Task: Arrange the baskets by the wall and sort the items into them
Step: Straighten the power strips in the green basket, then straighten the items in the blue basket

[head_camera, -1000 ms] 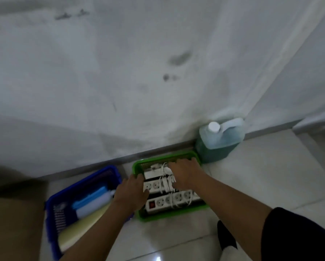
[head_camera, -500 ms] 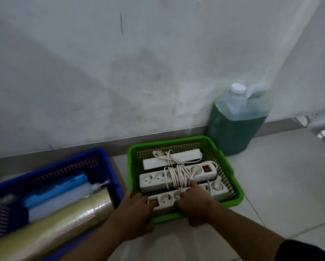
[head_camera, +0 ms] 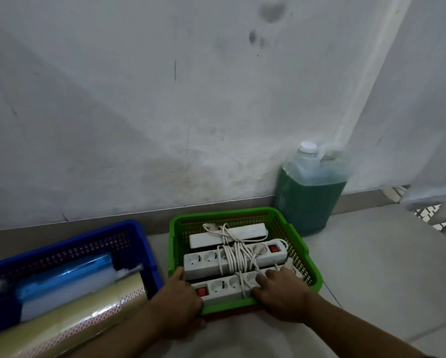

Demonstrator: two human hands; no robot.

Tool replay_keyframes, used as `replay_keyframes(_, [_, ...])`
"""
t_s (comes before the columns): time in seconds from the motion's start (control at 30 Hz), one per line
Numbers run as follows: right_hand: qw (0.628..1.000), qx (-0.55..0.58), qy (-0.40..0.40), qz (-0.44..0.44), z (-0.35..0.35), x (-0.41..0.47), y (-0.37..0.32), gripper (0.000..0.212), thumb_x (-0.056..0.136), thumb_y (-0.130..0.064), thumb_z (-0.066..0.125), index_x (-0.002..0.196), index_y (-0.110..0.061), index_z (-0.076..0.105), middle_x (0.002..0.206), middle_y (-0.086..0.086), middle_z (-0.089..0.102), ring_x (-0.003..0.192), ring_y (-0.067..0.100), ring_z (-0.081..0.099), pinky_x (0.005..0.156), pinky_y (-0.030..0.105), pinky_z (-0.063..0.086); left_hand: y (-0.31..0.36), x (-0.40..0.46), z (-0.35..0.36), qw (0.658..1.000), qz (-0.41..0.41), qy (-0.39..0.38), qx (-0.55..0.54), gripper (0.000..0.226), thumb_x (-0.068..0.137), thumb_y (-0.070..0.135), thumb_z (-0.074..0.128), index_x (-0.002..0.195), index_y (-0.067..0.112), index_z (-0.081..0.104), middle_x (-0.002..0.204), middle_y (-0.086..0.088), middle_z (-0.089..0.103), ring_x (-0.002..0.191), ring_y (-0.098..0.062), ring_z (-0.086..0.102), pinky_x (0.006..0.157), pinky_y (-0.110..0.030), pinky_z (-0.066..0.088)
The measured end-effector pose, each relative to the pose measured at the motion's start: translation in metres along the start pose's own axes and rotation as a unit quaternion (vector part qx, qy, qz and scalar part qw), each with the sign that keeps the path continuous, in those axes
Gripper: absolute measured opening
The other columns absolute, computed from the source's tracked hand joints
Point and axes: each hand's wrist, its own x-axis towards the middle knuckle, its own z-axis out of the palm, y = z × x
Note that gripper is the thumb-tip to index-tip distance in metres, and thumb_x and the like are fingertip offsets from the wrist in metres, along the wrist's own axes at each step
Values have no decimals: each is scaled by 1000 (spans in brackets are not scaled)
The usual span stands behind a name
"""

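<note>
A green basket [head_camera: 306, 250] sits on the floor close to the wall. It holds three white power strips [head_camera: 206, 262] with their cords wound round them. My left hand [head_camera: 178, 303] grips the basket's near left corner, thumb inside the rim. My right hand [head_camera: 281, 297] holds the near rim, its fingers lying on the front power strip [head_camera: 224, 286]. To the left stands a blue basket [head_camera: 139, 244] with a gold foil roll [head_camera: 69, 319], a white roll and a blue roll.
A jug of green liquid [head_camera: 309, 200] with a white cap stands against the wall just right of the green basket. Pale floor tiles [head_camera: 371, 280] stretch to the right. The white wall [head_camera: 191, 112] rises right behind both baskets.
Both hands have drawn back from the power strips to the green basket's near rim. The view has dropped closer to the baskets.
</note>
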Motion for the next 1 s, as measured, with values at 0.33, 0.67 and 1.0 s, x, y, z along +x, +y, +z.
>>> replay_keyframes(0.33, [998, -1, 14, 63, 7, 25, 19, 30, 99, -18, 38, 125, -7, 48, 127, 23, 47, 107, 39, 52, 77, 48, 46, -14, 30, 7, 998, -65, 2, 11, 50, 90, 56, 37, 99, 15, 65, 101, -8, 70, 98, -24, 60, 100, -45, 25])
replay_keyframes(0.67, [985, 18, 162, 61, 4, 35, -13, 56, 56, -65, 55, 91, -21, 52, 79, 5, 64, 71, 23, 59, 50, 33, 51, -11, -7, 16, 984, -143, 57, -86, 67, 85, 61, 25, 134, 17, 36, 140, -11, 39, 129, -27, 34, 108, -50, 19])
replay_keyframes(1.0, [966, -3, 186, -181, -86, 117, -160, 51, 75, -62, 47, 88, -15, 62, 79, 7, 66, 70, 24, 59, 67, 35, 50, -63, -195, 58, 945, -324, 33, -1, 81, 57, 81, 44, 112, 23, 59, 110, -10, 71, 96, -27, 69, 65, -51, 58])
